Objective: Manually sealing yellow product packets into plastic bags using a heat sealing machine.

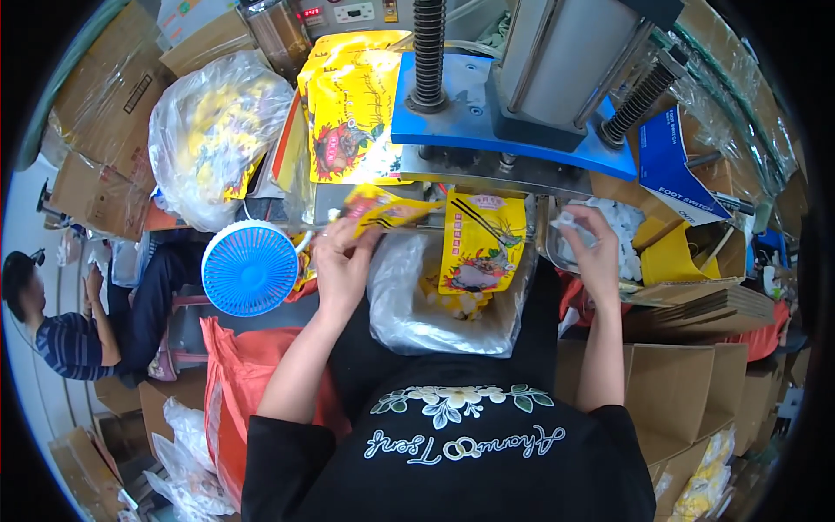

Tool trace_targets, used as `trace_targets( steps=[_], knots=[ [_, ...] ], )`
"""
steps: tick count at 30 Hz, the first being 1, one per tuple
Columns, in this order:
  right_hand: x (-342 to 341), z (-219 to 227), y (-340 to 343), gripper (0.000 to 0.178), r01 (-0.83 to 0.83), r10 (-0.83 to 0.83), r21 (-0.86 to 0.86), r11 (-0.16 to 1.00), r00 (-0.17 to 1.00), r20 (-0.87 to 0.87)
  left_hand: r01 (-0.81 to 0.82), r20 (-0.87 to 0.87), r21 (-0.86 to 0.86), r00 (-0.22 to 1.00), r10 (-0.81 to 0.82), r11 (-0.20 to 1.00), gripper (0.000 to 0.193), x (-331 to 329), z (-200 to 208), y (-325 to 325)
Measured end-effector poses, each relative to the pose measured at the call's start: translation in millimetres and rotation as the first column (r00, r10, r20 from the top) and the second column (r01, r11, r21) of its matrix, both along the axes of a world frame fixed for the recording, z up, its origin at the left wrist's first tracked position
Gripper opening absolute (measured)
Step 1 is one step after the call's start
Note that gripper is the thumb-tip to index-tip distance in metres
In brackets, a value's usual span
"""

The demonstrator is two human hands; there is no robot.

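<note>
My left hand (342, 264) pinches a yellow printed pouch (387, 207), which is tilted in front of the machine. Just right of it, another yellow pouch (484, 245) with a food picture hangs down from the front of the blue press (474, 117). Below that pouch, a box lined with clear plastic (409, 322) sits at my lap, with yellow pieces inside. My right hand (597, 261) is closed on a small white piece (567, 221), above a clear tray (557, 248) beside many white pieces (613, 230). The exact kind of these pieces is too small to tell.
A stack of yellow pouches (348, 104) lies left of the press. Further left are a stuffed clear bag (217, 130) and a blue fan (250, 268). Cardboard boxes (670, 383) stand at right, a red sack (252, 374) at lower left. Another person (78, 335) sits far left.
</note>
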State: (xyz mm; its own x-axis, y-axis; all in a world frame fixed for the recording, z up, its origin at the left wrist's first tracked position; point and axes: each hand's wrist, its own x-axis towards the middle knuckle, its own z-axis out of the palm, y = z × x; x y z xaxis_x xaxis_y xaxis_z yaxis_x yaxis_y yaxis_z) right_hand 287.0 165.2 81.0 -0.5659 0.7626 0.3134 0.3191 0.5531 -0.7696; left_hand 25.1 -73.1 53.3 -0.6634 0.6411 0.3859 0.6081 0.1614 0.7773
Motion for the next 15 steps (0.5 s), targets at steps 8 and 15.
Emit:
trace_targets(
  steps=[8, 15],
  knots=[
    [-32, 35, -62, 0.023, -0.367, 0.370, -0.043, 0.929, 0.924, 0.095, 0.342, 0.467, 0.031, 0.826, -0.316, 0.939, 0.013, 69, -26, 10],
    [-34, 5, -44, 0.032, -0.326, 0.321, -0.339, 0.883, 0.944, -0.071, 0.399, 0.637, -0.028, 0.713, -0.292, 0.916, 0.023, 73, -36, 33]
  ],
)
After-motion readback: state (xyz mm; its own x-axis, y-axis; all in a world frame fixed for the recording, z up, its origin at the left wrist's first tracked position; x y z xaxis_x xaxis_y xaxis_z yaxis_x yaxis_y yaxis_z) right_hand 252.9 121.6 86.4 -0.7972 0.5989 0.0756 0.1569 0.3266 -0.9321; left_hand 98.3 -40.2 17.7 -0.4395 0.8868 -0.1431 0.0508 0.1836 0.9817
